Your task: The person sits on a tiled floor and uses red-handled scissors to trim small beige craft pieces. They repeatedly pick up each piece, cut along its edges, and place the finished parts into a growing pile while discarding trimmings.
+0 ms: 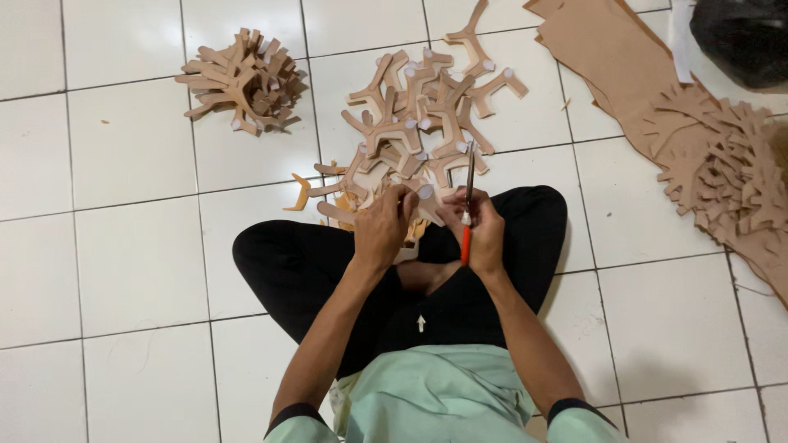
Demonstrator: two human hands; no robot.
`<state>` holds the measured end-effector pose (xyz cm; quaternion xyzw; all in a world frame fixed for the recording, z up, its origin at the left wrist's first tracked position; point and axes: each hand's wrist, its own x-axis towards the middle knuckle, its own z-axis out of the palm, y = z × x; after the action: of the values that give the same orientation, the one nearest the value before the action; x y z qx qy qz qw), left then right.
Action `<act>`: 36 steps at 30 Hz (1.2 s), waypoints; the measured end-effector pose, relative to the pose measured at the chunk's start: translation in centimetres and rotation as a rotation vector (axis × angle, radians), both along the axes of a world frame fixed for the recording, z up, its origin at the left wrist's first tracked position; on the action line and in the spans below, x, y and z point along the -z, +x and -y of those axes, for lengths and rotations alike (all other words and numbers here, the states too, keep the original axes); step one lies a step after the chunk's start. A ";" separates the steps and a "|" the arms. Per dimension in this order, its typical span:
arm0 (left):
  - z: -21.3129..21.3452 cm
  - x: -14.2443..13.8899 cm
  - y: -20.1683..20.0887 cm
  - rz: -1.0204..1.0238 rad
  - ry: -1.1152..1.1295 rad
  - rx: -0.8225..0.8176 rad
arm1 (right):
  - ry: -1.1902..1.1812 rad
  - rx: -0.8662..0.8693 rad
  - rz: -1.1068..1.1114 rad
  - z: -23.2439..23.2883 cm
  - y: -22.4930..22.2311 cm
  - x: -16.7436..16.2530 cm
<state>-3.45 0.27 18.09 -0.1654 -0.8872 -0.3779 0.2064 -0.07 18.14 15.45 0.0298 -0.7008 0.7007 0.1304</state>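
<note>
We sit cross-legged on the tile floor [131,246], and we take the loose pile [423,115] of tan cut-outs just ahead of our knees as the landmark. Our left hand [382,226] is closed around one cut-out [419,201] at the near edge of that pile. Our right hand [484,230] is closed around an orange-handled tool [468,205], its blade pointing up toward the pile. Many shapes in the pile carry pale round tabs at their tips. Left of the pile, well apart, stands a tidy stack [242,82]; we judge those finished. Right of the pile lie uncut sheets [607,49] and another heap [722,164], so much seems left.
</note>
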 end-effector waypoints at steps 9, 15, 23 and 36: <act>1.9 -0.1 -0.5 0.028 0.002 -0.060 | -0.249 -0.556 0.522 0.0 4.6 0.4; 1.8 -0.8 0.4 0.041 0.106 0.007 | -0.450 -0.554 0.611 -0.3 4.7 0.7; 1.2 -1.2 0.6 0.022 0.148 0.075 | -0.338 -0.333 0.488 -1.1 5.0 0.5; 0.5 -1.2 3.6 0.194 0.520 -0.081 | -0.357 0.038 0.327 -0.9 0.3 -1.9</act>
<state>0.14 -0.23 19.33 -0.0347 -0.7820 -0.5983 0.1710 0.18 19.01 17.39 -0.1206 -0.5781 0.8064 0.0316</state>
